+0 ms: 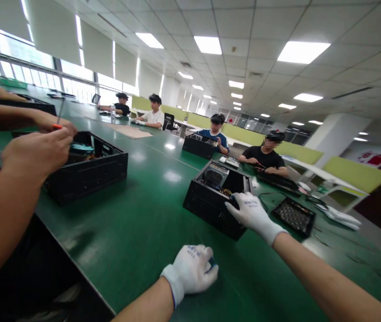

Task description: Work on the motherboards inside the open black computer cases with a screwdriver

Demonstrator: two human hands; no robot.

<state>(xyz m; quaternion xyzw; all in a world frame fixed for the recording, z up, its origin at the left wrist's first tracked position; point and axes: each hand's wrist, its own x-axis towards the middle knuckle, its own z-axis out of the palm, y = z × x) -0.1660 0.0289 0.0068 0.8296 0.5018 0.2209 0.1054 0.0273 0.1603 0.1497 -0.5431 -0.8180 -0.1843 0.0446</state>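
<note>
A black computer case (214, 214) lies on the green table (137, 232), its open side up, with a fan and wires showing inside. My right hand (249, 210), in a white glove, rests on the case's near right edge, thumb apart against the outer wall and fingers over the rim. Left of and nearer than the case, my left hand (193, 268), also gloved in white, is low over the table with its fingers curled. Something small and blue shows between its thumb and fingers, too hidden to name.
At left, a bare-handed person's hands (39, 147) hold a screwdriver (61, 112) over another open case (93, 179). A black tray (294, 215) and white gloves (341, 218) lie at right. Several people sit farther back, one behind a third case (199, 146).
</note>
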